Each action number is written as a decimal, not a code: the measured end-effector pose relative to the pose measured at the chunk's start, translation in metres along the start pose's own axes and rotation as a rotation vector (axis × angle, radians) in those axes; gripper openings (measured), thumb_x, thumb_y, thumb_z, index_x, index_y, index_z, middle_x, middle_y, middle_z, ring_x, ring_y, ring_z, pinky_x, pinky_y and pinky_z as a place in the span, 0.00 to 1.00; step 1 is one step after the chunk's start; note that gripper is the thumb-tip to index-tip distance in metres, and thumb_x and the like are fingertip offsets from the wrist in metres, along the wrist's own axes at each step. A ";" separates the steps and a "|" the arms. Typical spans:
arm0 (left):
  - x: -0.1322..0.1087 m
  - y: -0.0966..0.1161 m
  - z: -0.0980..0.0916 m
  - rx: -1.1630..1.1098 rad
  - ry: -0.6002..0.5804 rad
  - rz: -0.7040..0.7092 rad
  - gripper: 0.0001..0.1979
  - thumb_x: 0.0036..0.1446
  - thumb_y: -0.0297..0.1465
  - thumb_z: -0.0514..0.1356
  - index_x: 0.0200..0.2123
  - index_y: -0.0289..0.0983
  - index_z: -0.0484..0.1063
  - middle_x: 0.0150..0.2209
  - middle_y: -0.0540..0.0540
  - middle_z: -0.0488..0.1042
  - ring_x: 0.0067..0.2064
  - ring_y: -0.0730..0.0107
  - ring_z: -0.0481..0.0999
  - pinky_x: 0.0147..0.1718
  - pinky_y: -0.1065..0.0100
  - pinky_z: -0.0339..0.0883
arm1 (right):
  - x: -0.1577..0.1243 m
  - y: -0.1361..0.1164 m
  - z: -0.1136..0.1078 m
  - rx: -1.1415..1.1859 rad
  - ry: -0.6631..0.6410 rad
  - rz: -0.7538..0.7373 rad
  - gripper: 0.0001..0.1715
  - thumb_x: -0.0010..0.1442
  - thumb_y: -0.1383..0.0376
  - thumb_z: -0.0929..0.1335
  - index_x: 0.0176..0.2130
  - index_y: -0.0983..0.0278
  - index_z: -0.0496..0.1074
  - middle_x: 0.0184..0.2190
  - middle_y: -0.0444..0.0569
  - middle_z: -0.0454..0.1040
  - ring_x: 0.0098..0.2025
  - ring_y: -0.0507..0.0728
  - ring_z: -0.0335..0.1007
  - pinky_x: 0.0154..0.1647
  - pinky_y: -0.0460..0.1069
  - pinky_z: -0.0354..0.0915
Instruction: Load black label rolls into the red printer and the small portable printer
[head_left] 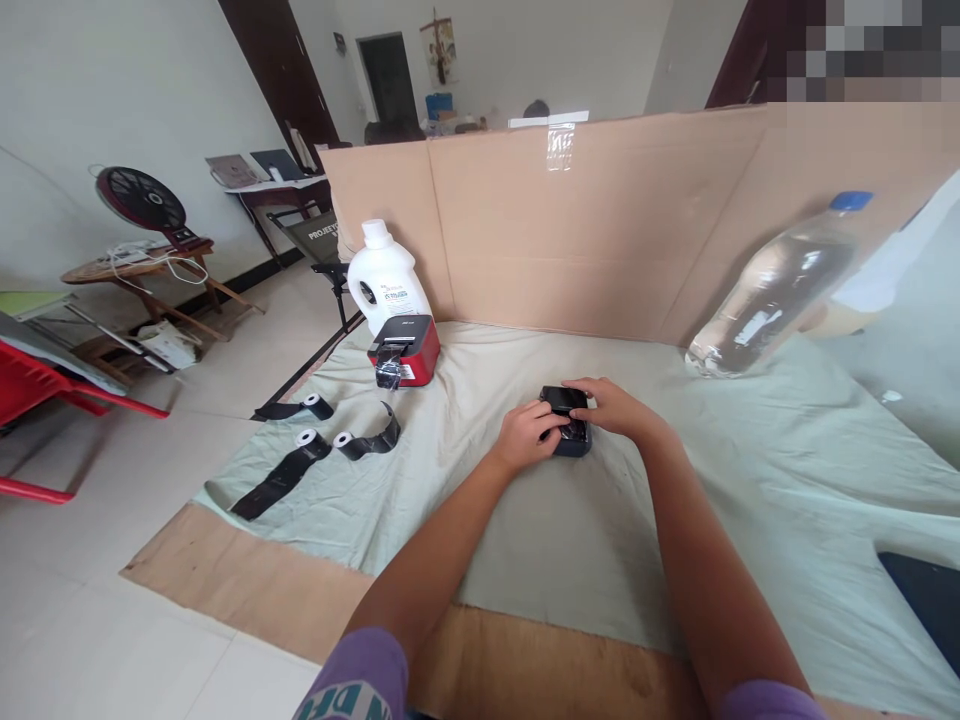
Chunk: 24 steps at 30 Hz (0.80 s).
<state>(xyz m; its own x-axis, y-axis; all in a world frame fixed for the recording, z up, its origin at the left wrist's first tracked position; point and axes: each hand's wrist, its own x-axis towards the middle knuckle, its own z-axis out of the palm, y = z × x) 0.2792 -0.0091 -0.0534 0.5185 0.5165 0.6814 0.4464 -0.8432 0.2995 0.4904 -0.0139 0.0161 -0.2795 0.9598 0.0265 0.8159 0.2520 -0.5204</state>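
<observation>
A small black printer [574, 442] sits on the pale green cloth, its upper part dark and glossy. On its left side is my left hand [527, 437], gripping that side with the fingers bent over the middle of the top. My right hand [611, 407] holds the far right part, thumb on the top and fingers along the back edge. Whether the lid is raised is hard to see under the fingers. Further left stands a red and black printer [415, 352] with black film hanging from its front slot. Nearby lie several black paper rolls [311, 442], partly unrolled.
A white jug [385, 275] stands behind the red printer. A cardboard panel [570, 235] closes the back of the table. At the right, a clear bottle with a blue cap [787, 285] leans. A dark flat object [926, 600] lies at the right edge. Wood [247, 565] shows along the front.
</observation>
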 end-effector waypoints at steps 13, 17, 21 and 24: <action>0.000 -0.007 -0.002 -0.286 0.081 -0.474 0.16 0.63 0.29 0.54 0.49 0.40 0.79 0.23 0.52 0.72 0.25 0.74 0.68 0.30 0.71 0.65 | 0.000 -0.004 -0.002 0.237 -0.036 0.202 0.30 0.60 0.56 0.67 0.59 0.60 0.70 0.60 0.52 0.71 0.50 0.62 0.73 0.55 0.56 0.66; 0.007 -0.016 0.000 -0.426 -0.021 -0.666 0.20 0.67 0.39 0.54 0.58 0.40 0.72 0.22 0.53 0.70 0.25 0.72 0.69 0.27 0.71 0.64 | 0.000 -0.004 0.000 0.330 -0.034 0.330 0.35 0.59 0.54 0.69 0.63 0.60 0.67 0.63 0.55 0.67 0.57 0.65 0.68 0.51 0.54 0.69; 0.009 -0.026 0.003 -0.571 -0.101 -0.719 0.24 0.66 0.43 0.55 0.60 0.39 0.70 0.25 0.51 0.72 0.27 0.71 0.71 0.29 0.70 0.66 | -0.001 -0.003 0.001 0.432 -0.076 0.431 0.40 0.57 0.52 0.69 0.66 0.59 0.63 0.65 0.55 0.65 0.53 0.64 0.70 0.37 0.51 0.70; 0.010 -0.029 0.002 -0.671 -0.146 -0.736 0.27 0.63 0.43 0.59 0.62 0.39 0.68 0.24 0.53 0.69 0.27 0.71 0.70 0.29 0.70 0.66 | 0.001 0.001 0.003 0.452 -0.070 0.466 0.41 0.56 0.51 0.70 0.66 0.57 0.63 0.65 0.53 0.65 0.52 0.63 0.70 0.34 0.49 0.69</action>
<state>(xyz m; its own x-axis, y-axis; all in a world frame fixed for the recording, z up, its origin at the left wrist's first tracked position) 0.2729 0.0206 -0.0570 0.3829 0.9183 0.1003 0.2120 -0.1930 0.9580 0.4892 -0.0130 0.0126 0.0072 0.9416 -0.3367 0.5703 -0.2804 -0.7721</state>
